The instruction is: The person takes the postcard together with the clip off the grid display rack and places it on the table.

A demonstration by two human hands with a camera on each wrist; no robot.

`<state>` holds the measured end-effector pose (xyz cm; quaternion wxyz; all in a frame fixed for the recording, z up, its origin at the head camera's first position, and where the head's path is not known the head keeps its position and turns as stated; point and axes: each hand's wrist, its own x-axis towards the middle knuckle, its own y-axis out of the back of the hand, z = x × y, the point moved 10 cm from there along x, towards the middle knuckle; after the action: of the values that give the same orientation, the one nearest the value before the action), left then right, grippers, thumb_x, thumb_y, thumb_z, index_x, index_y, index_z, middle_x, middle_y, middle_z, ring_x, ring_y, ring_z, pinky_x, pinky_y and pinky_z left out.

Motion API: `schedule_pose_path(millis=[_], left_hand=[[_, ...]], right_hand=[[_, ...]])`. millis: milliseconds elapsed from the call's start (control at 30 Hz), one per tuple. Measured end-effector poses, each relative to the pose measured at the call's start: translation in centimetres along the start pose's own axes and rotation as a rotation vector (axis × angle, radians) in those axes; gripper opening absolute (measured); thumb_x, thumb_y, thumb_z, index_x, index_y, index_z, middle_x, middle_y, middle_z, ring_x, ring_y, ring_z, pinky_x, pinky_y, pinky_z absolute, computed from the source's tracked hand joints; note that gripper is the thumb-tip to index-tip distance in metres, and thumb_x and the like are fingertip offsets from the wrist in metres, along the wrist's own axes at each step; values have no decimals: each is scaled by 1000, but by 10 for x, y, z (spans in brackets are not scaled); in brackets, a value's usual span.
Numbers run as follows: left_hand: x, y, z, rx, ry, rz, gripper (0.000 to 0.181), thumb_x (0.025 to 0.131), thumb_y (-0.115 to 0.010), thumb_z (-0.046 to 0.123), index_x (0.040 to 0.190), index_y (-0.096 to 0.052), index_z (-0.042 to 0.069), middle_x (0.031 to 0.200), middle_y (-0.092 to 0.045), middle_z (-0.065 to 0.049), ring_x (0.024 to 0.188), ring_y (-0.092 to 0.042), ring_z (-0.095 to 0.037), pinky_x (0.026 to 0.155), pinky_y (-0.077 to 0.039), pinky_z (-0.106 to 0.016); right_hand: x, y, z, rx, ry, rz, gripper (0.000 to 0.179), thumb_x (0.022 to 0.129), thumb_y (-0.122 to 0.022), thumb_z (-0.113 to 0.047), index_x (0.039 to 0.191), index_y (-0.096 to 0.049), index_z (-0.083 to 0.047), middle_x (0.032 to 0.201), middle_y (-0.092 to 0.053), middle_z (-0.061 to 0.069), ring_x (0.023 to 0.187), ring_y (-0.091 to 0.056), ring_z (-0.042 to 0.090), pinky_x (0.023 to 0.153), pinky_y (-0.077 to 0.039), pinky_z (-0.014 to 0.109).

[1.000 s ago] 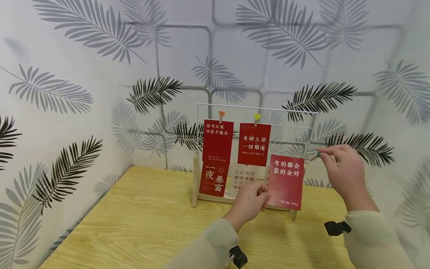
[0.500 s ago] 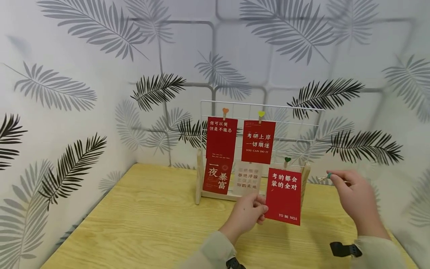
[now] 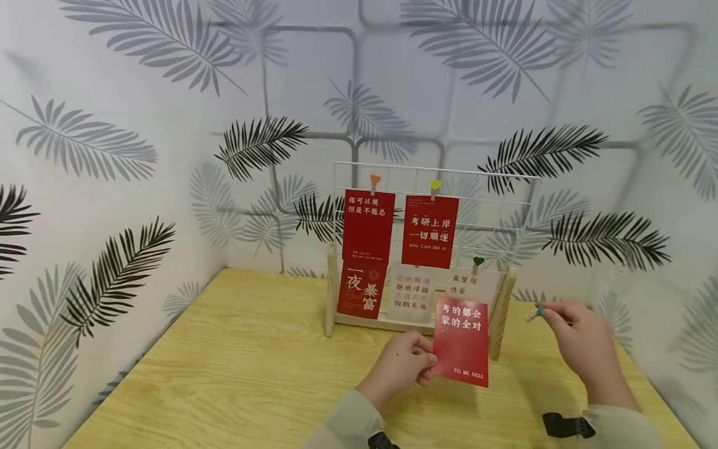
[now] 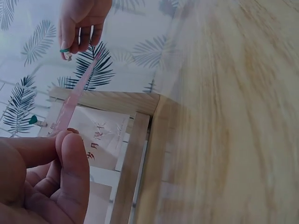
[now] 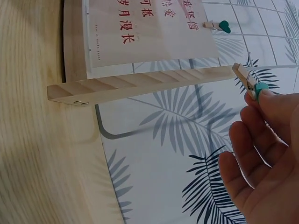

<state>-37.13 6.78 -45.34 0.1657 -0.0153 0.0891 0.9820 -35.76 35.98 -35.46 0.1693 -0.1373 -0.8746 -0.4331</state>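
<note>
My left hand (image 3: 399,365) pinches a red card (image 3: 461,349) by its left edge. The card is in front of the grid rack's lower right, apart from it; the left wrist view catches the card (image 4: 74,102) nearly edge-on. Between thumb and finger of my right hand (image 3: 583,340) is a small wooden clothespin (image 5: 247,83) with a teal decoration, to the right of the rack. Behind the red card, a pale card with red writing (image 5: 154,32) hangs from a clothespin with a dark green heart (image 3: 478,262); the red card covers its lower part in the head view.
The white wire rack stands on wooden feet (image 3: 502,312) on a wood-grain table (image 3: 235,368). Orange-heart (image 3: 375,179) and yellow-heart (image 3: 435,185) clothespins hold upper red cards. Below hang another red card (image 3: 359,293) and a pale one (image 3: 412,296). Leaf-patterned walls stand behind.
The red card has come down and slightly left, away from the rack, uncovering the green-heart clothespin and the pale card's top. My right hand with its clothespin has moved lower.
</note>
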Motion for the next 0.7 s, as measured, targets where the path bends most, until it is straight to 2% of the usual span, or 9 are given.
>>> schedule_pose_path(millis=[133,200,467,700], left_hand=[[0,2,-4,19,10,-20,4,97,-68,10,98,-64,9,78,-68,-7,63,-65,-19,61,-58,-35],[1,2,-7,34,18,-29,4,97,-68,8,98,-64,8,78,-68,-7,64,-65,-19,61,-58,-34],[-2,-11,-18,61,58,-81,7,95,-68,1,92,-63,5,74,-67,-8,57,-61,-16,56,-56,-32],[-4,-17,-26,73,95,-89,9,94,-69,0,90,-62,5,73,-67,-10,55,-62,-17,54,-56,-30]], right_hand=[[2,-14,8,4,-37,-81,49,108,-47,-42,131,-66,-4,126,-61,24,92,-57,33,64,-44,39],[3,-20,13,0,-55,-123,51,108,-46,-44,131,-66,-4,129,-60,25,101,-59,37,68,-47,41],[-1,-34,34,8,-133,-243,53,107,-46,-46,131,-65,-3,136,-56,30,117,-53,50,79,-49,56],[-6,-50,60,40,-205,-351,56,107,-46,-47,134,-63,-2,132,-60,26,118,-54,49,85,-49,60]])
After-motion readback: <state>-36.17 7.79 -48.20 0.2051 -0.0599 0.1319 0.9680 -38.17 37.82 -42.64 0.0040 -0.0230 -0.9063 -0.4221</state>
